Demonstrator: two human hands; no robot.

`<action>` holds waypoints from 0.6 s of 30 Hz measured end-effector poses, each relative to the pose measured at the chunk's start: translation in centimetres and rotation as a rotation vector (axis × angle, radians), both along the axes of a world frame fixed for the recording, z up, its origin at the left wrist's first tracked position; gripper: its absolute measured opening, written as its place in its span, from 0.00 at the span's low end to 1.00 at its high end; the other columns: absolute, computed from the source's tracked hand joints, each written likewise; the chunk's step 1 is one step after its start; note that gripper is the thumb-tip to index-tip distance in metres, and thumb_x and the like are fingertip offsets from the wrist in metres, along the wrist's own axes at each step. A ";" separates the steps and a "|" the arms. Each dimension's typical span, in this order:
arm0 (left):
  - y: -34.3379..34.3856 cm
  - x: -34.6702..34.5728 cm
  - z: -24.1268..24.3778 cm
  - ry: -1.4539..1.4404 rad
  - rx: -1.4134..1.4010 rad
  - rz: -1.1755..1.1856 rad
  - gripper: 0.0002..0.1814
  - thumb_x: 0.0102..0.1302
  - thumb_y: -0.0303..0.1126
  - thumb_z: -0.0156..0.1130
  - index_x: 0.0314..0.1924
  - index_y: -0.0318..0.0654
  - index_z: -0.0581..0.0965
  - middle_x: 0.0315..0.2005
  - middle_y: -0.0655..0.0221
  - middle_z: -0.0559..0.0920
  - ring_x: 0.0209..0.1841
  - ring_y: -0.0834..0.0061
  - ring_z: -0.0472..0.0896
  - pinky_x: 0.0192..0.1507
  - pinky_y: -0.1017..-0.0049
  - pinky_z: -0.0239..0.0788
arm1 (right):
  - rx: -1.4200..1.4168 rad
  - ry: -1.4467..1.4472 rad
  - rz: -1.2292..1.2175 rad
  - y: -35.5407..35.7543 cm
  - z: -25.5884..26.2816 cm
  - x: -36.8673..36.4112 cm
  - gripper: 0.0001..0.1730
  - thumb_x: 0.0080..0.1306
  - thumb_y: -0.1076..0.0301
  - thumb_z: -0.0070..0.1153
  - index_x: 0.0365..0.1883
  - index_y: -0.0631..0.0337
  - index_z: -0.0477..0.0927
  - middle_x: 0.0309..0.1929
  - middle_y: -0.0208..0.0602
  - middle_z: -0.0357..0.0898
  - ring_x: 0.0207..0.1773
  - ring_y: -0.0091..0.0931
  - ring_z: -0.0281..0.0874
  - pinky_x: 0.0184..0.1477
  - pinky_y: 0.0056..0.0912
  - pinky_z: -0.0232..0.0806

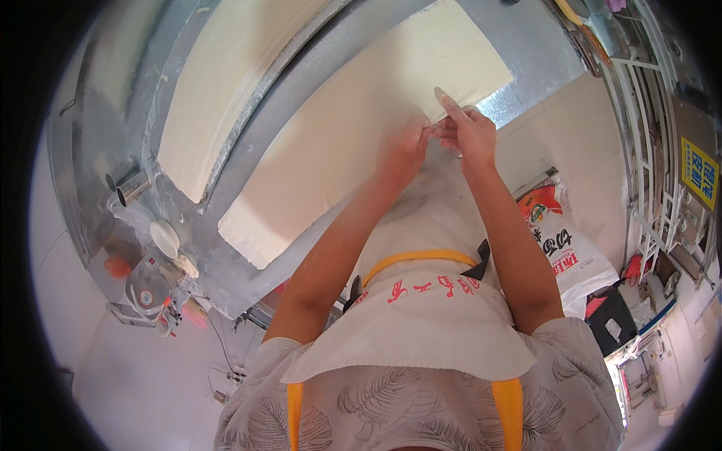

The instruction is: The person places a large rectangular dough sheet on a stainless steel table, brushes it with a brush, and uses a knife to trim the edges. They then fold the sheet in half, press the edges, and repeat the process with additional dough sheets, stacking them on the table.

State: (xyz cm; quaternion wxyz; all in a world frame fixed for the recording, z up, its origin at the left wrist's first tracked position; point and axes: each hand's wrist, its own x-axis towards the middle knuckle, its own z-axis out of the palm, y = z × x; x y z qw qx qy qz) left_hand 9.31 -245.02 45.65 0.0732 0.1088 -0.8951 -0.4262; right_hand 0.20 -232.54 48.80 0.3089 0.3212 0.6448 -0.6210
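A long, pale sheet of rolled dough (338, 152) lies flat across the metal worktable (344, 51) before me. At its near edge, right of the middle, my left hand (401, 149) and my right hand (476, 135) meet with their fingertips together. The fingers of my right hand are partly curled, one finger pointing out over the dough. My left hand is bent inward and somewhat blurred. Whether a bit of the dough's edge is pinched between the fingertips cannot be made out. Farther back lies what looks like a layered stack of dough sheets (214, 107).
Metal tubes (133, 188), a white round lid or dish (164, 239) and a small appliance (149, 287) stand at left. On the right are a printed sack (569, 253), a white metal rack (648, 141) and wooden-handled tools (592, 42). A cable (223, 338) hangs at lower left.
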 end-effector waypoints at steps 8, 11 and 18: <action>-0.3 -0.2 0.1 0.031 -0.047 -0.099 0.05 0.67 0.22 0.71 0.41 0.38 0.82 0.37 0.63 0.81 0.42 0.58 0.81 0.42 0.60 0.77 | 0.240 0.227 0.006 -0.3 -3.5 -0.5 0.21 0.67 0.64 0.79 0.29 0.64 0.76 0.25 0.36 0.84 0.24 0.22 0.83 0.25 0.27 0.75; -0.3 0.0 -0.1 0.021 -0.058 -0.124 0.06 0.67 0.23 0.71 0.42 0.38 0.81 0.37 0.64 0.81 0.43 0.59 0.82 0.44 0.61 0.78 | 0.251 0.268 0.013 0.0 -3.5 -0.3 0.21 0.68 0.65 0.78 0.29 0.64 0.76 0.25 0.35 0.84 0.24 0.23 0.84 0.25 0.28 0.76; 0.1 0.0 0.2 -0.029 -0.061 -0.148 0.07 0.68 0.23 0.70 0.44 0.39 0.80 0.39 0.64 0.80 0.45 0.59 0.82 0.46 0.62 0.79 | 0.220 0.268 0.016 0.5 -3.2 -0.6 0.19 0.68 0.65 0.78 0.30 0.63 0.77 0.25 0.35 0.85 0.25 0.22 0.85 0.25 0.26 0.76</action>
